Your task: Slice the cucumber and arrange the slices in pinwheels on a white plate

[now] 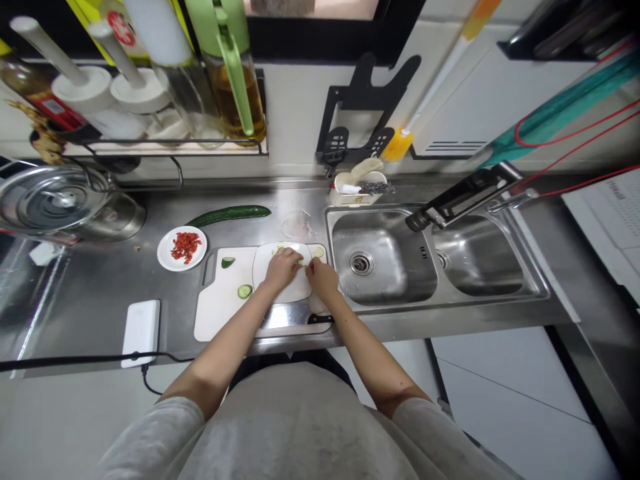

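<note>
Over a white plate [265,283] on a white cutting board [215,317], my left hand [284,268] and my right hand [323,278] nearly meet. Fingertips of both are closed at a small pale green piece, apparently a cucumber slice [303,263], mostly hidden by the fingers. More slices show on the plate past my left hand and at the board's right edge. On the board's left lie a cucumber end [227,262] and cucumber slices [245,291]. A knife [287,316] with a black handle rests along the board's near edge.
A long cucumber [233,214] and a small plate [163,250] of chopped red pieces lie behind and left. A power bank [142,327] with a cable sits near the front edge. To the right is a double sink [390,300]; a lidded pot [120,217] stands far left.
</note>
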`<state>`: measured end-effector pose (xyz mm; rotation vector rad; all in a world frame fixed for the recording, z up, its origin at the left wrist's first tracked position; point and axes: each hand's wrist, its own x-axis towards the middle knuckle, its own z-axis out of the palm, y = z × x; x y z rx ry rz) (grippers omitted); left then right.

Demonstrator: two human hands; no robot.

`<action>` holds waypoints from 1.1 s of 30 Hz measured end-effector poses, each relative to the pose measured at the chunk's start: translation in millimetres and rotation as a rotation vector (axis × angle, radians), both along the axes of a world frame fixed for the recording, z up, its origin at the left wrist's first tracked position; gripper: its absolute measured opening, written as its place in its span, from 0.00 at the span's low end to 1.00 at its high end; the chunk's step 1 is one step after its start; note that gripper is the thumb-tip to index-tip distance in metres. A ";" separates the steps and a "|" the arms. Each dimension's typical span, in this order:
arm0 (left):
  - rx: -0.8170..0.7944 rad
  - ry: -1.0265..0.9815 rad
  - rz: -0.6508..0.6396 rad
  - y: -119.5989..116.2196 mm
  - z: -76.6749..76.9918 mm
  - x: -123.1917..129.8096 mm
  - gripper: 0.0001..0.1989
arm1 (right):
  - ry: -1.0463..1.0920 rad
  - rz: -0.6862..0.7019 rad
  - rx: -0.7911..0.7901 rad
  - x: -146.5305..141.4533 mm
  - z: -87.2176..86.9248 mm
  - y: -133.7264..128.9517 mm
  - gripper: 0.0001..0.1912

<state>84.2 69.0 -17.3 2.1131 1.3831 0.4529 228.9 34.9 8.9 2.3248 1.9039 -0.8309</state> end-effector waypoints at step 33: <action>0.102 0.118 -0.055 2.7 -7.0 -0.9 0.09 | 0.040 -0.026 0.015 -0.3 -7.4 -13.1 0.12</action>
